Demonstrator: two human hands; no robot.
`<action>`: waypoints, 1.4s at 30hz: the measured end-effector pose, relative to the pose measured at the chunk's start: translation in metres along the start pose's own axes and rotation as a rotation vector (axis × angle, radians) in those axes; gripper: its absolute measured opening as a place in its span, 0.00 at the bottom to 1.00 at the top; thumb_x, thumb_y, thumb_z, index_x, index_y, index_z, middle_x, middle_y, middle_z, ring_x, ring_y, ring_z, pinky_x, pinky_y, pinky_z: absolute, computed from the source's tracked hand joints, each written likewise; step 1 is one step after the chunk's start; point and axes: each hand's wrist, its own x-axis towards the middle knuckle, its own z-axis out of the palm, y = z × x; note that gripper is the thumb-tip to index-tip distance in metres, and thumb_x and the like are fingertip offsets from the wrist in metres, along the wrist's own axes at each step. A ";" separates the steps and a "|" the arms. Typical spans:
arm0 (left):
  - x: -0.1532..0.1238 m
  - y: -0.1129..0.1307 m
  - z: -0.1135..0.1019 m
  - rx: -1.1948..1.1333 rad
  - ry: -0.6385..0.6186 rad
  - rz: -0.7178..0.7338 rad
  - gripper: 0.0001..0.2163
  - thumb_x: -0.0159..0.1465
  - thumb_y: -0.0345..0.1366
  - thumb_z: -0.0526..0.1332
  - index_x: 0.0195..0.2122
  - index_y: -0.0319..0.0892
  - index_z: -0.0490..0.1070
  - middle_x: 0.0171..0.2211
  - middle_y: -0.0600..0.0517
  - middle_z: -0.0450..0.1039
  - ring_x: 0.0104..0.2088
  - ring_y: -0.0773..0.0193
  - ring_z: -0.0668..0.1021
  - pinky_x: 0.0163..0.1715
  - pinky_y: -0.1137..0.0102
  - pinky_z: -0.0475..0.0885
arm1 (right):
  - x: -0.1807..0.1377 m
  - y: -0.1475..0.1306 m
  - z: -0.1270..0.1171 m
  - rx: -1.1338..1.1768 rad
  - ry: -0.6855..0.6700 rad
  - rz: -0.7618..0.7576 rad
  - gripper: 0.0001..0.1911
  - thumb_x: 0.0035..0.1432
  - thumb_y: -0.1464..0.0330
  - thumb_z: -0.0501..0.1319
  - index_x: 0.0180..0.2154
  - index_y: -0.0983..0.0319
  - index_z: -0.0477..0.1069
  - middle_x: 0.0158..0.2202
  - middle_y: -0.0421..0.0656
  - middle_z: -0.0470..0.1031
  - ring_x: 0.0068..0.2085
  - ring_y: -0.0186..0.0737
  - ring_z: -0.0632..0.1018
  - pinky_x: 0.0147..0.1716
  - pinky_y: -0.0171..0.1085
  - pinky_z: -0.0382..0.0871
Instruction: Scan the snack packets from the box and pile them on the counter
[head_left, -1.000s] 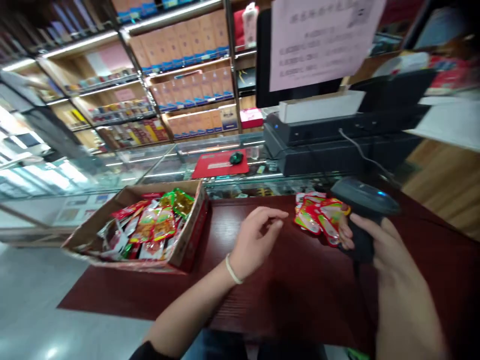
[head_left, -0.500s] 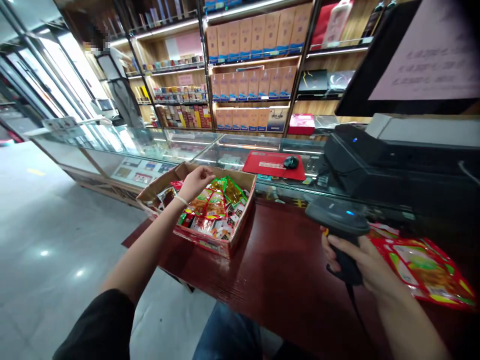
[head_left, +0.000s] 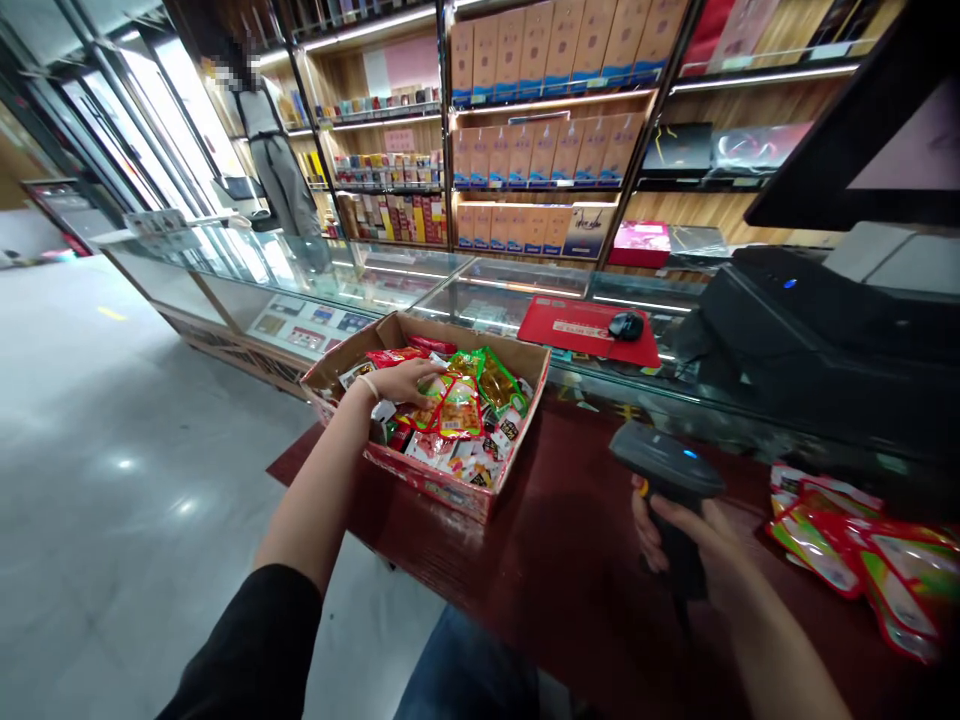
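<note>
Snack packets [head_left: 461,410], red, green and white, fill an open cardboard box [head_left: 442,478] that stands on the dark red bench [head_left: 570,570], at its far left end. In the head view the left hand [head_left: 401,380] lies inside the box on top of the packets, fingers together and slightly curled over a red one; whether it has a grip on that packet cannot be told. The right hand [head_left: 694,540] is wrapped tight around the handle of a black barcode scanner [head_left: 664,462], held just above the bench near its middle, a small blue light showing on the scanner's head. A second heap of red packets [head_left: 862,560] lies on the bench at the right edge, well apart from the box. Behind the bench runs a glass showcase [head_left: 420,285] carrying a red mat [head_left: 577,325] with a dark mouse [head_left: 626,324] on it, and a black till machine [head_left: 810,330] stands to the right. Farther back, a person [head_left: 274,160] stands by shelves of boxed goods [head_left: 540,140].
</note>
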 end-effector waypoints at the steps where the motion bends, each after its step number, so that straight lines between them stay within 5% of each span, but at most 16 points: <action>1: 0.000 0.002 0.000 0.024 0.007 -0.031 0.36 0.47 0.47 0.69 0.58 0.44 0.66 0.54 0.43 0.68 0.53 0.49 0.71 0.53 0.62 0.64 | 0.000 0.001 -0.001 0.001 -0.003 -0.001 0.13 0.57 0.59 0.64 0.38 0.59 0.67 0.20 0.35 0.66 0.15 0.31 0.65 0.15 0.33 0.61; 4: 0.002 0.009 -0.001 0.012 0.101 -0.100 0.33 0.45 0.46 0.70 0.53 0.39 0.69 0.42 0.45 0.72 0.43 0.52 0.74 0.44 0.64 0.68 | -0.001 0.003 -0.005 0.004 -0.011 -0.007 0.12 0.58 0.59 0.63 0.39 0.59 0.67 0.20 0.35 0.65 0.15 0.31 0.66 0.16 0.33 0.61; 7: 0.002 0.016 -0.005 -0.105 0.363 -0.220 0.22 0.47 0.47 0.68 0.40 0.38 0.71 0.31 0.50 0.71 0.34 0.57 0.74 0.35 0.67 0.68 | -0.002 0.002 -0.007 -0.002 -0.025 -0.023 0.12 0.58 0.60 0.63 0.38 0.59 0.67 0.20 0.35 0.65 0.16 0.31 0.66 0.16 0.33 0.61; 11: -0.007 0.038 -0.017 -0.576 0.683 -0.218 0.18 0.53 0.48 0.65 0.38 0.40 0.68 0.30 0.53 0.71 0.30 0.64 0.74 0.30 0.70 0.69 | -0.005 -0.005 -0.004 -0.022 -0.031 -0.048 0.12 0.57 0.60 0.64 0.35 0.60 0.67 0.20 0.36 0.65 0.16 0.31 0.66 0.16 0.32 0.61; 17: -0.026 0.129 -0.032 -1.017 0.546 -0.072 0.15 0.52 0.39 0.67 0.40 0.40 0.70 0.34 0.53 0.73 0.27 0.71 0.73 0.27 0.75 0.72 | -0.018 -0.029 -0.012 -0.060 0.008 -0.079 0.12 0.57 0.59 0.64 0.37 0.60 0.67 0.20 0.35 0.65 0.16 0.31 0.66 0.16 0.33 0.61; 20: -0.031 0.185 -0.025 -1.160 0.575 0.015 0.17 0.52 0.37 0.68 0.42 0.41 0.69 0.33 0.54 0.74 0.26 0.71 0.74 0.26 0.75 0.73 | -0.026 -0.038 -0.023 -0.051 0.040 -0.103 0.13 0.57 0.60 0.64 0.38 0.60 0.67 0.20 0.34 0.65 0.16 0.31 0.66 0.16 0.32 0.61; 24: -0.030 0.256 0.011 -1.322 0.711 0.128 0.14 0.55 0.38 0.68 0.39 0.43 0.67 0.32 0.55 0.76 0.29 0.67 0.77 0.31 0.72 0.74 | -0.031 -0.042 -0.042 -0.048 0.108 -0.168 0.13 0.57 0.60 0.64 0.38 0.59 0.66 0.20 0.33 0.65 0.16 0.31 0.66 0.16 0.32 0.61; 30: 0.007 0.318 0.103 -1.495 0.504 0.195 0.14 0.58 0.39 0.67 0.44 0.44 0.72 0.43 0.49 0.78 0.46 0.57 0.78 0.47 0.67 0.73 | -0.033 -0.045 -0.068 -0.042 0.233 -0.248 0.12 0.58 0.60 0.63 0.37 0.60 0.66 0.19 0.33 0.65 0.16 0.30 0.66 0.16 0.31 0.61; 33: 0.043 0.313 0.148 -1.529 0.459 0.135 0.15 0.57 0.39 0.68 0.44 0.41 0.74 0.46 0.47 0.78 0.49 0.56 0.78 0.51 0.65 0.71 | -0.037 -0.047 -0.078 -0.057 0.294 -0.244 0.14 0.57 0.59 0.64 0.41 0.59 0.66 0.20 0.32 0.66 0.16 0.30 0.66 0.16 0.31 0.62; 37: 0.082 0.288 0.192 -1.674 0.451 -0.054 0.19 0.53 0.40 0.70 0.45 0.39 0.73 0.44 0.46 0.79 0.43 0.58 0.80 0.47 0.63 0.74 | -0.041 -0.042 -0.092 -0.156 0.342 -0.190 0.16 0.55 0.57 0.66 0.32 0.60 0.64 0.19 0.33 0.66 0.16 0.29 0.66 0.15 0.31 0.61; 42: 0.092 0.267 0.203 -1.844 0.385 -0.140 0.22 0.49 0.34 0.72 0.45 0.39 0.73 0.43 0.46 0.79 0.41 0.60 0.81 0.47 0.64 0.74 | -0.039 -0.025 -0.105 -0.242 0.370 -0.148 0.19 0.53 0.55 0.67 0.30 0.59 0.61 0.19 0.33 0.66 0.15 0.29 0.66 0.15 0.31 0.60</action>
